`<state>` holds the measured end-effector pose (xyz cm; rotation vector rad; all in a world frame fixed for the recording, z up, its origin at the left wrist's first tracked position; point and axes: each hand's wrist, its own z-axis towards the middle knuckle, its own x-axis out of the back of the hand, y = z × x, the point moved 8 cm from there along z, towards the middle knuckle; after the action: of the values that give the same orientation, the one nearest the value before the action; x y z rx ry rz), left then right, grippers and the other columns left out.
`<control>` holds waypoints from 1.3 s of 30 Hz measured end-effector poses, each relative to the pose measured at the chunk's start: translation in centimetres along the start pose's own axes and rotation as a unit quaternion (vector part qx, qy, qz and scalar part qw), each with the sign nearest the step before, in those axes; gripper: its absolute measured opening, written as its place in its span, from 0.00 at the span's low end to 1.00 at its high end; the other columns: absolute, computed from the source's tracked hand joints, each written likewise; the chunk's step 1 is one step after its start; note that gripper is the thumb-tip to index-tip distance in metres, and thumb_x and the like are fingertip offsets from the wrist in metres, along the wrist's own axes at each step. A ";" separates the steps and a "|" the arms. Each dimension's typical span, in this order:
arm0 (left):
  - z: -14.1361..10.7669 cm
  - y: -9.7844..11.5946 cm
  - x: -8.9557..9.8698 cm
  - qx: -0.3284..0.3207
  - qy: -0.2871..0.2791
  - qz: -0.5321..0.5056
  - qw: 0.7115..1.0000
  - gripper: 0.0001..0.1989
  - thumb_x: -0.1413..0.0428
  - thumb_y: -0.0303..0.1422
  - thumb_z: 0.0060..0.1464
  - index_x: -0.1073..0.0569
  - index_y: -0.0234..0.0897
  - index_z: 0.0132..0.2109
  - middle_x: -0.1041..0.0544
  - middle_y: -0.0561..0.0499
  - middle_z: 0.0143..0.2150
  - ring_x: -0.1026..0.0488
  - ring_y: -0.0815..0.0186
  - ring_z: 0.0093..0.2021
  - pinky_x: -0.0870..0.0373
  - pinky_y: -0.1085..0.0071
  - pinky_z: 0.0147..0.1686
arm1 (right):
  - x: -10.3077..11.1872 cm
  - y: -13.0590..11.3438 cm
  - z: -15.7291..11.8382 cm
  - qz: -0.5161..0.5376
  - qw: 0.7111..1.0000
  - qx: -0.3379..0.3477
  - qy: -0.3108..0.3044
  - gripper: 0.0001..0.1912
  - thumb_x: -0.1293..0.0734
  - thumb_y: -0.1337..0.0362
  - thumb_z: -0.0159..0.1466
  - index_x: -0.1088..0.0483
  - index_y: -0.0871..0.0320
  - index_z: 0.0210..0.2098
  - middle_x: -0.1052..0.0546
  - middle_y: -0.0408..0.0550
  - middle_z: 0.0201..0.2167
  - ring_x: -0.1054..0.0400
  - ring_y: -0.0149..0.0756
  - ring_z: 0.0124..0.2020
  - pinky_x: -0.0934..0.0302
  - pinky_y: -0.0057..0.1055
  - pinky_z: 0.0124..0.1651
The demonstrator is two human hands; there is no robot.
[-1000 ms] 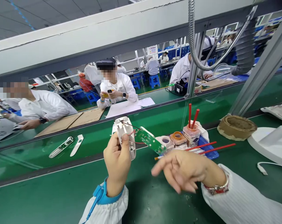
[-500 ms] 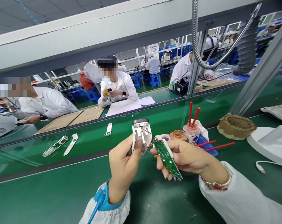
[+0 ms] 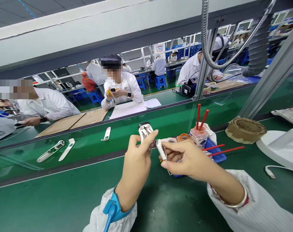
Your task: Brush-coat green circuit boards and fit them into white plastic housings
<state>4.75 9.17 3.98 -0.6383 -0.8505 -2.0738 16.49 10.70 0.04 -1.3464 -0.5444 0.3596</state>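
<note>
The left hand (image 3: 138, 164) is closed around a white housing (image 3: 145, 129), just off view centre at six o'clock; this is likely light, stiff and slightly slippery, best held by its side walls. Between four and five o'clock from it, the right hand (image 3: 184, 158) pinches a slim white part (image 3: 161, 150), probably fragile and safest by its edges. Thin wires (image 3: 154, 142) between them look easily strained. The housing is open-fronted, its dark end cap (image 3: 144, 123) towards twelve o'clock; the slim part is tilted.
</note>
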 end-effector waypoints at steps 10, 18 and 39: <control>0.4 0.3 -0.3 0.007 -0.006 -0.037 0.999 0.17 0.55 0.20 0.55 0.28 0.40 0.44 0.34 0.52 0.35 0.34 0.72 0.30 0.37 0.77 0.28 | -0.8 0.4 0.1 0.190 0.981 -0.042 -0.007 0.21 0.31 0.60 0.56 0.30 0.60 0.48 0.26 0.47 0.28 0.30 0.32 0.24 0.33 0.27 0.25; 0.3 -0.5 -2.3 0.035 -0.036 -0.045 0.998 0.16 0.55 0.21 0.55 0.27 0.40 0.43 0.35 0.51 0.34 0.35 0.71 0.29 0.38 0.75 0.28 | -0.4 0.8 0.3 0.165 0.980 -0.080 0.081 0.14 0.32 0.58 0.56 0.28 0.62 0.37 0.26 0.45 0.25 0.29 0.30 0.21 0.31 0.26 0.24; -0.3 0.1 -3.8 0.048 -0.200 -0.097 0.974 0.24 0.49 0.27 0.52 0.38 0.41 0.56 0.35 0.49 0.40 0.33 0.65 0.37 0.32 0.69 0.37 | 0.4 2.0 0.7 0.214 0.962 -0.163 0.052 0.08 0.34 0.62 0.58 0.35 0.61 0.27 0.26 0.46 0.22 0.30 0.29 0.20 0.33 0.23 0.22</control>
<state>6.91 10.73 1.20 -0.9735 -1.2781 -2.0917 16.56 11.92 -1.78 -1.7973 -0.2235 0.5644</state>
